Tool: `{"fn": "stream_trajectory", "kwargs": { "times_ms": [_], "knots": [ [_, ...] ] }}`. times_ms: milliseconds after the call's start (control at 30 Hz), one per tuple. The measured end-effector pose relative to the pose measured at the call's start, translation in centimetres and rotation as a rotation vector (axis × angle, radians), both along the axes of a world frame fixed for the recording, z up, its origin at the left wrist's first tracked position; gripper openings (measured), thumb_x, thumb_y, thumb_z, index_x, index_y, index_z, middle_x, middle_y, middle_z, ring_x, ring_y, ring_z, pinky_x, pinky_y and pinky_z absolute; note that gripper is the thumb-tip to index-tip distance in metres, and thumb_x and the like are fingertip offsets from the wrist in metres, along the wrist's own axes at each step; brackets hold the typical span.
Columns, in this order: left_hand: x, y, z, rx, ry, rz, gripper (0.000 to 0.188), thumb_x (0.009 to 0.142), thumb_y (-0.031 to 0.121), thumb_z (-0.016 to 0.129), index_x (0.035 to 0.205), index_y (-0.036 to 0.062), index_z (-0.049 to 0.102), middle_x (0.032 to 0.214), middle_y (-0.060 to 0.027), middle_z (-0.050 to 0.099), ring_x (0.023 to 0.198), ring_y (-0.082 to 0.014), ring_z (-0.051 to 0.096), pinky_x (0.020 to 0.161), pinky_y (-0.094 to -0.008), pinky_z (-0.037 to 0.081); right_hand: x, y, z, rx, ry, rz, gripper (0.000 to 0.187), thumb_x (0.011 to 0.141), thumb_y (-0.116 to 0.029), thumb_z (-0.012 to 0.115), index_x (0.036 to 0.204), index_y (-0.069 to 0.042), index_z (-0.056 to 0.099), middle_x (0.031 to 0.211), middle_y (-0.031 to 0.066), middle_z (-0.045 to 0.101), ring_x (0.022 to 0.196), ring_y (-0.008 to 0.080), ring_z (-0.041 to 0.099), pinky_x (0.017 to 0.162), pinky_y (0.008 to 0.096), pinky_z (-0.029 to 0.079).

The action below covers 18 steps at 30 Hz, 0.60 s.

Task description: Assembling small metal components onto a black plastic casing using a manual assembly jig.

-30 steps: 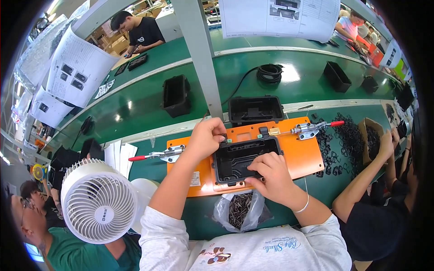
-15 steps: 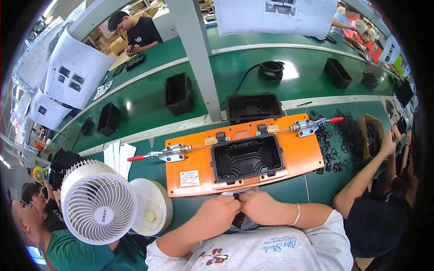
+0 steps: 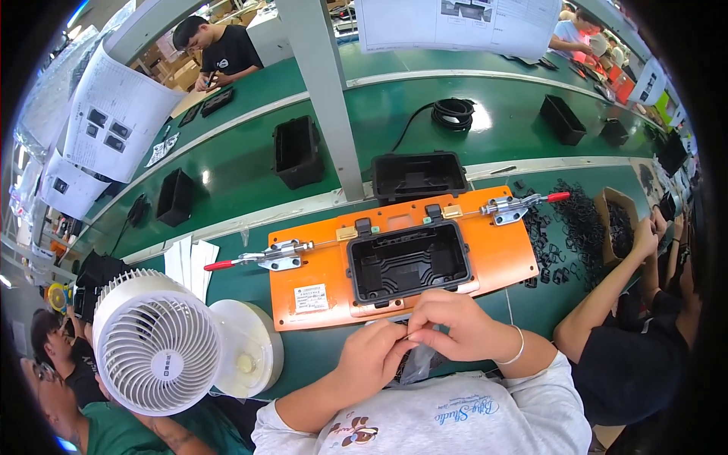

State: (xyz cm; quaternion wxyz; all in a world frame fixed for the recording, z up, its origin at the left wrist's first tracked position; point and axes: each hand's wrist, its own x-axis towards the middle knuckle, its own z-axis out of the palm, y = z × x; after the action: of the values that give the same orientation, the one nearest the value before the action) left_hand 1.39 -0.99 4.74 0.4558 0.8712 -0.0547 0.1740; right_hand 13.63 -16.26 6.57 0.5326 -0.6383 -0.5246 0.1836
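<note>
My left hand (image 3: 373, 353) and my right hand (image 3: 449, 321) meet just in front of the orange fixture (image 3: 311, 262). Both have their fingertips pinched together, and whatever small thing may be between them is too small to make out. Under the hands, close to my shirt, lies a clear plastic bag (image 3: 417, 367) with small dark pieces in it, partly covered by my fingers. A black plastic box (image 3: 409, 262) sits in the fixture with its open side up. Two toggle clamps with red handles, a left clamp (image 3: 284, 255) and a right clamp (image 3: 506, 210), are mounted on the fixture.
A white fan (image 3: 163, 353) stands left of my arm, beside white paper strips (image 3: 189, 265). Behind the fixture rests another black box (image 3: 419, 176). Small black clips (image 3: 576, 220) are heaped at right, near a cardboard box (image 3: 618, 227) and a co-worker's arm (image 3: 607, 292).
My hands have risen from the bag toward the fixture's front edge, fingertips still together. More of the bag shows now. The whole view has shifted slightly.
</note>
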Motion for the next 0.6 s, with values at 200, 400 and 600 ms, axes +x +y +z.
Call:
{"fn": "stream_trajectory", "kwargs": {
  "times_ms": [200, 400, 600],
  "knots": [
    [3.2, 4.1, 0.8, 0.188, -0.166, 0.090, 0.012, 0.076, 0.002, 0.068, 0.087, 0.0024, 0.063, 0.083, -0.0108, 0.063, 0.073, -0.0285, 0.061, 0.063, -0.0360, 0.047, 6.8, 0.0, 0.2, 0.091, -0.566, -0.520, 0.011, 0.073, 0.002, 0.067, 0.078, -0.002, 0.058, 0.080, 0.0090, 0.057, 0.073, 0.0245, 0.055, 0.065, 0.0329, 0.044],
    [7.6, 9.5, -0.5, 0.455, -0.315, 0.313, 0.018, 0.077, 0.003, 0.067, 0.095, 0.0043, 0.067, 0.097, -0.0104, 0.065, 0.087, -0.0273, 0.061, 0.076, -0.0372, 0.044, 12.2, -0.7, -1.8, -0.144, -0.654, -0.626, 0.012, 0.070, -0.002, 0.069, 0.079, -0.003, 0.061, 0.078, 0.0114, 0.058, 0.078, 0.0316, 0.057, 0.069, 0.0401, 0.047],
    [8.5, 10.3, -1.8, 0.548, -0.220, 0.340, 0.021, 0.078, 0.007, 0.068, 0.099, 0.0076, 0.070, 0.109, -0.0087, 0.065, 0.100, -0.0257, 0.059, 0.087, -0.0386, 0.040, 12.4, -0.9, -1.6, -0.132, -0.652, -0.532, 0.011, 0.072, 0.001, 0.068, 0.080, 0.000, 0.060, 0.078, 0.0125, 0.056, 0.074, 0.0307, 0.056, 0.067, 0.0373, 0.046]
  ]
}}
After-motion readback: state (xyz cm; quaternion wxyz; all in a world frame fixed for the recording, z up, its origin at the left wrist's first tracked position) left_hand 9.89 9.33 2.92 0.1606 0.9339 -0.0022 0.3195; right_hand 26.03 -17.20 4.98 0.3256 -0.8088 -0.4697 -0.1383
